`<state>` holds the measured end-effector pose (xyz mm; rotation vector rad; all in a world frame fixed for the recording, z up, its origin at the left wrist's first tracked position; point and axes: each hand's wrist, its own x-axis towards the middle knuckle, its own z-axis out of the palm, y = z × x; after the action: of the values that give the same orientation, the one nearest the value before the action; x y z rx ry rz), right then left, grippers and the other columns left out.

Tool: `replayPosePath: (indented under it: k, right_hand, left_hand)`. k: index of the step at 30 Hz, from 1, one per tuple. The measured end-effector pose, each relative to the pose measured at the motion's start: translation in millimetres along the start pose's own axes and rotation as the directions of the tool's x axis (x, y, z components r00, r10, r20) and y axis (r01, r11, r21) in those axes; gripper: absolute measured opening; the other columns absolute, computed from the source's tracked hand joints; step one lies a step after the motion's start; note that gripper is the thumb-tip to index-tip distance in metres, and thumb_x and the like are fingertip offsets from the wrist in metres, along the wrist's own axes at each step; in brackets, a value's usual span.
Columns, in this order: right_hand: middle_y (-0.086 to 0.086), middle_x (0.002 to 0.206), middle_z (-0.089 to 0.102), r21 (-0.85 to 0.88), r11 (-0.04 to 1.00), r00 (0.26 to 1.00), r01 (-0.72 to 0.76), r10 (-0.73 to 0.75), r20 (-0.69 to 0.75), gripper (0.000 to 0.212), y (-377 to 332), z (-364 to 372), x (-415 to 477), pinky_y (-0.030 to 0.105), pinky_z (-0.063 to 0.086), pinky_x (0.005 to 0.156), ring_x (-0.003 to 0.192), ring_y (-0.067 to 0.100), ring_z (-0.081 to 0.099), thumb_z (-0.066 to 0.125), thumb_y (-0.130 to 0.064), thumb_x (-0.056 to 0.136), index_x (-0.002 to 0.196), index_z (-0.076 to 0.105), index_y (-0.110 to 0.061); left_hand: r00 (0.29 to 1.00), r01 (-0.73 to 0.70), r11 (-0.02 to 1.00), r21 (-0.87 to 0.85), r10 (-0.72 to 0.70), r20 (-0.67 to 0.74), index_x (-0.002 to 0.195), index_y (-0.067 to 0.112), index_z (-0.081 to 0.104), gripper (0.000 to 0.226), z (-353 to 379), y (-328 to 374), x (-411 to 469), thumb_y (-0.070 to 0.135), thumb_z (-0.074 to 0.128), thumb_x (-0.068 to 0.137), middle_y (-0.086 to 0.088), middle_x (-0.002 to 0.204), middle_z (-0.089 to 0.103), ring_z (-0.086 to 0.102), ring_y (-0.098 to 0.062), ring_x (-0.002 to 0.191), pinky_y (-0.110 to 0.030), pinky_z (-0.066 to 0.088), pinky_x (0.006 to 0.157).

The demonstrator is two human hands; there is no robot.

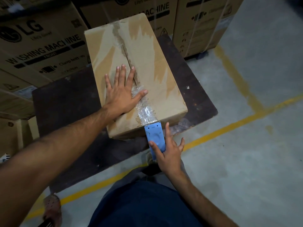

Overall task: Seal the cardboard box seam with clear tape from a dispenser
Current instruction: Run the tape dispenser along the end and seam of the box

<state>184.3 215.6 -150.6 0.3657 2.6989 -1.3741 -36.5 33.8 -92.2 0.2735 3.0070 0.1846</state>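
Brown printed washing-machine cartons [41, 46] wall off the far side of my view. Before them, a dark low table [65, 102] carries the plain cardboard box [147, 63], flaps closed. My left hand [121, 94] lies flat, fingers spread, beside its seam. Crinkled clear tape [144, 110] covers the near seam; my right hand [168, 154] grips the blue tape dispenser [154, 135] at the box edge.

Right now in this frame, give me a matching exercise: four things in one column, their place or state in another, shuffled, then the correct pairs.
Things:
1. left hand
2. right hand
3. clear tape
4. cardboard box

Places or states:
A. resting on a dark table
B. wrinkled along the near end of the seam
C. spread flat on the box top
D. holding the blue dispenser at the box's near edge

Pairs: 1-C, 2-D, 3-B, 4-A
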Motion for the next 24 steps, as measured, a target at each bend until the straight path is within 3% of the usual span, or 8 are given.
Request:
replayPosePath:
  k: [7,10,14,16,19,20,22,24]
  right_hand:
    - [0.0,0.137,0.065,0.134,0.989,0.998,-0.059,0.055,0.033,0.085,-1.1,-1.2,-0.9,0.058,-0.001,0.132,0.14,0.018,0.051,0.035,-0.094,0.085,0.156,-0.004,-0.066]
    - [-0.01,0.133,0.06,0.153,0.986,0.997,-0.059,0.051,0.057,0.084,0.0,-4.1,1.0,0.057,-0.004,0.132,0.141,0.015,0.05,0.037,-0.095,0.084,0.152,-0.005,-0.07]
    - [-0.011,0.14,0.067,0.144,0.988,0.996,-0.052,0.042,0.075,0.085,2.5,-5.6,-0.6,0.055,-0.012,0.131,0.143,0.012,0.053,0.039,-0.091,0.088,0.155,-0.006,-0.067]
    - [-0.01,0.134,0.071,0.125,0.991,0.998,-0.047,0.04,0.056,0.083,0.1,-10.3,-5.4,0.054,-0.011,0.132,0.139,0.006,0.055,0.042,-0.086,0.091,0.157,-0.003,-0.064]
    - [-0.013,0.123,0.071,0.134,0.989,0.998,-0.062,0.06,0.019,0.082,-6.5,-18.7,-15.1,0.051,-0.01,0.132,0.136,-0.029,0.029,0.049,-0.073,0.095,0.162,0.008,-0.05]
    - [-0.012,0.118,0.072,0.143,0.987,0.997,-0.077,0.076,0.014,0.08,-8.2,-21.0,-18.1,0.05,-0.01,0.132,0.135,-0.033,0.024,0.049,-0.07,0.096,0.162,0.011,-0.047]
    - [-0.01,0.109,0.076,0.155,0.982,0.994,-0.108,0.108,0.007,0.077,-14.1,-27.5,-24.3,0.048,-0.011,0.132,0.138,-0.022,0.036,0.049,-0.071,0.097,0.161,0.011,-0.05]
    - [-0.011,0.097,0.076,0.2,0.967,0.987,-0.159,0.16,0.009,0.076,-17.4,-32.3,-30.7,0.049,-0.011,0.132,0.134,-0.031,0.029,0.055,-0.066,0.1,0.161,0.016,-0.045]
  left_hand:
    - [1.0,0.032,0.999,-0.033,-0.032,0.001,0.168,0.032,-0.015,0.103,-1.8,0.3,0.1,0.089,0.028,0.093,-0.01,0.18,-0.013,-0.014,-0.026,0.166,-0.069,-0.007,0.129]
    - [0.999,0.039,0.999,-0.031,-0.038,0.007,0.167,0.031,-0.017,0.105,-3.1,0.6,-0.1,0.09,0.027,0.092,-0.009,0.18,-0.017,-0.017,-0.027,0.166,-0.072,-0.008,0.127]
    - [0.999,0.046,0.999,0.012,-0.046,0.012,0.166,0.031,-0.02,0.106,-1.0,1.3,1.6,0.094,0.022,0.09,-0.01,0.178,-0.022,-0.021,-0.03,0.165,-0.078,-0.009,0.123]
    - [0.999,0.051,0.998,0.025,-0.051,0.016,0.166,0.031,-0.02,0.107,-0.1,1.1,2.3,0.094,0.02,0.09,-0.01,0.178,-0.023,-0.021,-0.03,0.165,-0.079,-0.008,0.123]
    - [0.998,0.057,0.998,0.034,-0.058,0.017,0.166,0.031,-0.02,0.108,0.8,0.8,2.6,0.094,0.021,0.089,-0.011,0.178,-0.022,-0.021,-0.03,0.165,-0.08,-0.007,0.123]
    - [0.998,0.057,0.998,0.037,-0.058,0.016,0.166,0.03,-0.019,0.108,0.8,0.8,2.5,0.095,0.021,0.089,-0.011,0.178,-0.022,-0.021,-0.03,0.165,-0.08,-0.007,0.123]
    - [0.998,0.055,0.998,0.043,-0.056,0.015,0.166,0.031,-0.019,0.108,1.2,0.6,2.6,0.095,0.021,0.089,-0.012,0.178,-0.021,-0.02,-0.031,0.165,-0.08,-0.006,0.122]
    - [0.998,0.055,0.997,0.052,-0.056,0.015,0.166,0.031,-0.019,0.108,1.7,0.4,3.1,0.095,0.02,0.088,-0.012,0.178,-0.021,-0.019,-0.031,0.165,-0.081,-0.005,0.122]
